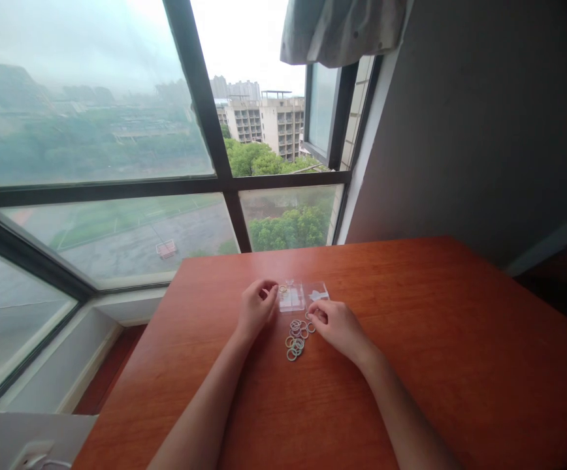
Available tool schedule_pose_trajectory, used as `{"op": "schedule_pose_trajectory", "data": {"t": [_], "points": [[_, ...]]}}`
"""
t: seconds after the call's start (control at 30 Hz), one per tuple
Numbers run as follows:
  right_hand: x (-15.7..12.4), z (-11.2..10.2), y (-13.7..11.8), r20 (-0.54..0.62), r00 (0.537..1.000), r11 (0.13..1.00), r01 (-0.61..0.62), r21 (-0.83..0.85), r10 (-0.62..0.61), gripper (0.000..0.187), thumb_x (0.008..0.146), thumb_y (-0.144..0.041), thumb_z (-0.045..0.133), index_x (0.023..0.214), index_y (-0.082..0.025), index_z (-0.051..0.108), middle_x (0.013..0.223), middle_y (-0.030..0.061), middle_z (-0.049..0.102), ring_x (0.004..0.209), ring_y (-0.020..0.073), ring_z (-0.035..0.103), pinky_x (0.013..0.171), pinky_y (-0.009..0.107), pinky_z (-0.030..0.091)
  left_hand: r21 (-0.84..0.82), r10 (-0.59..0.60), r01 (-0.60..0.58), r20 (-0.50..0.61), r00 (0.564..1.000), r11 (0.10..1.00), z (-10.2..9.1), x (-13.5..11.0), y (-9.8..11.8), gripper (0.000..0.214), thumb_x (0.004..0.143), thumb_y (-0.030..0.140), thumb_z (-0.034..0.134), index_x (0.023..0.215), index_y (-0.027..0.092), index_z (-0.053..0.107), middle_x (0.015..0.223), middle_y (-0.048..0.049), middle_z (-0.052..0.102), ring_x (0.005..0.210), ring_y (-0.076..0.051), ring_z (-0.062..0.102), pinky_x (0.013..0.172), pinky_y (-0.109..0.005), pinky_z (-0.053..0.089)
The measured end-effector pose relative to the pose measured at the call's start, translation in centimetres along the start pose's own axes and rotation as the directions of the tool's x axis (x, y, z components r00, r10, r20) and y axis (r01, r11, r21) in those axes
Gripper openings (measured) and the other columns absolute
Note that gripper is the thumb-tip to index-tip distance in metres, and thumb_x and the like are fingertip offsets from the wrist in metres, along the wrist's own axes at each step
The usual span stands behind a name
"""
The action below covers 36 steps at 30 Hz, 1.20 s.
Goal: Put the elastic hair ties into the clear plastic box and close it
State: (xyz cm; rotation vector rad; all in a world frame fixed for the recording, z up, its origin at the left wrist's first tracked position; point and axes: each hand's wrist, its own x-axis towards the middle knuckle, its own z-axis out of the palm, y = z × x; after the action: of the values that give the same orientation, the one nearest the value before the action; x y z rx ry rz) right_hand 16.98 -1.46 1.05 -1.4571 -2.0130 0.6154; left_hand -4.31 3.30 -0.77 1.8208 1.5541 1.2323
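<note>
Beside clear box point(291, 309), left hand point(255, 308) curled; right hand point(338, 324) by rings point(298, 344).

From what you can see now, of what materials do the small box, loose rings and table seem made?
Small box: probably clear plastic, glossy; see-through with pale glints.
Loose rings: pale, dull-looking, perhaps elastic or plastic; too small to tell.
Table: wood or laminate, satin, showing grain and soft window reflection.

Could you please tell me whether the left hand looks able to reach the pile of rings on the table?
Probably yes: the left hand is beside the clear box, and only table shows between it and the pile of rings. The right hand is on the pile's right.
</note>
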Motion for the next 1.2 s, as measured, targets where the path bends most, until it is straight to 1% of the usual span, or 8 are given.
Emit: {"op": "schedule_pose_trajectory", "data": {"t": [0.17, 0.33, 0.47, 0.67, 0.87, 1.03, 1.1, 1.2], "points": [[-0.4, 0.2, -1.1, 0.087, 0.994, 0.998, 0.062, 0.033, -0.064, 0.011, 0.082, -0.024, 0.058, 0.079, -0.022, 0.068, 0.065, -0.0019, 0.063, 0.06, 0.0121, 0.053, 0.059, 0.022, 0.035, -0.037, -0.023, 0.023, 0.002, 1.0, 0.999, -0.8, -0.1, 0.6, 0.022, 0.084, 0.034, 0.056, 0.086, 0.016, 0.067, 0.077, -0.0034, 0.068, 0.06, -0.013, 0.055, 0.058, -0.023, 0.045], [-1.1, 1.1, -2.8, 0.175, 0.976, 0.991, 0.126, 0.043, -0.132, 0.01, 0.082, -0.025, 0.06, 0.081, -0.023, 0.07, 0.07, -0.0009, 0.066, 0.065, 0.013, 0.056, 0.06, 0.022, 0.035, -0.056, -0.027, 0.027, -0.003, 1.0, 0.998, -1.3, -0.3, 1.2, 0.023, 0.083, 0.035, 0.057, 0.087, 0.015, 0.067, 0.076, -0.0034, 0.068, 0.06, -0.012, 0.055, 0.057, -0.023, 0.044], [-1.2, 1.5, -3.4, 0.201, 0.969, 0.99, 0.143, 0.008, -0.142, 0.012, 0.079, -0.02, 0.061, 0.084, -0.025, 0.07, 0.071, -0.0017, 0.067, 0.064, 0.0129, 0.056, 0.06, 0.023, 0.034, -0.06, -0.02, 0.019, -0.005, 1.0, 0.998, -1.4, -0.5, 1.4, 0.023, 0.083, 0.035, 0.057, 0.087, 0.016, 0.068, 0.075, -0.003, 0.068, 0.06, -0.012, 0.056, 0.056, -0.022, 0.044], [-1.3, 1.2, -2.9, 0.235, 0.966, 0.993, 0.115, -0.005, -0.111, 0.01, 0.078, -0.02, 0.061, 0.082, -0.025, 0.069, 0.068, -0.0026, 0.066, 0.063, 0.0126, 0.057, 0.058, 0.021, 0.034, -0.052, -0.027, 0.027, 0.007, 1.0, 0.998, -1.5, -0.6, 1.6, 0.022, 0.083, 0.035, 0.057, 0.086, 0.015, 0.068, 0.075, -0.0028, 0.068, 0.059, -0.011, 0.055, 0.055, -0.021, 0.043], [-1.3, 1.1, -2.9, 0.237, 0.967, 0.995, 0.101, -0.025, -0.092, 0.012, 0.076, -0.016, 0.06, 0.08, -0.024, 0.069, 0.066, -0.002, 0.066, 0.064, 0.0132, 0.057, 0.059, 0.022, 0.034, -0.061, -0.023, 0.024, 0.013, 1.0, 0.998, -1.5, -0.6, 1.7, 0.021, 0.082, 0.034, 0.058, 0.085, 0.015, 0.067, 0.075, -0.0033, 0.068, 0.059, -0.012, 0.055, 0.054, -0.021, 0.043], [-1.3, 1.0, -2.7, 0.223, 0.97, 0.995, 0.095, 0.016, -0.096, 0.009, 0.078, -0.02, 0.061, 0.078, -0.024, 0.069, 0.065, -0.0016, 0.065, 0.062, 0.013, 0.056, 0.057, 0.022, 0.033, -0.059, -0.017, 0.018, 0.016, 1.0, 0.998, -1.5, -0.7, 1.7, 0.021, 0.083, 0.034, 0.057, 0.085, 0.016, 0.067, 0.076, -0.0035, 0.068, 0.06, -0.012, 0.055, 0.054, -0.021, 0.043], [-1.1, 1.1, -2.3, 0.193, 0.978, 0.996, 0.068, 0.054, -0.077, 0.009, 0.079, -0.022, 0.06, 0.08, -0.023, 0.07, 0.066, -0.0015, 0.066, 0.062, 0.0128, 0.056, 0.057, 0.022, 0.035, -0.06, -0.016, 0.017, 0.016, 1.0, 0.998, -1.6, -0.7, 1.7, 0.021, 0.083, 0.034, 0.057, 0.086, 0.016, 0.067, 0.076, -0.0035, 0.068, 0.06, -0.012, 0.055, 0.054, -0.021, 0.043], [-0.8, 1.1, -1.6, 0.098, 0.995, 0.996, 0.02, 0.087, -0.028, 0.01, 0.08, -0.023, 0.059, 0.08, -0.022, 0.069, 0.064, -0.0017, 0.063, 0.059, 0.0126, 0.055, 0.057, 0.022, 0.035, -0.073, -0.004, 0.006, 0.021, 1.0, 0.997, -1.5, -0.7, 1.9, 0.021, 0.083, 0.034, 0.058, 0.086, 0.016, 0.067, 0.076, -0.0036, 0.068, 0.06, -0.012, 0.055, 0.054, -0.021, 0.043]]}}
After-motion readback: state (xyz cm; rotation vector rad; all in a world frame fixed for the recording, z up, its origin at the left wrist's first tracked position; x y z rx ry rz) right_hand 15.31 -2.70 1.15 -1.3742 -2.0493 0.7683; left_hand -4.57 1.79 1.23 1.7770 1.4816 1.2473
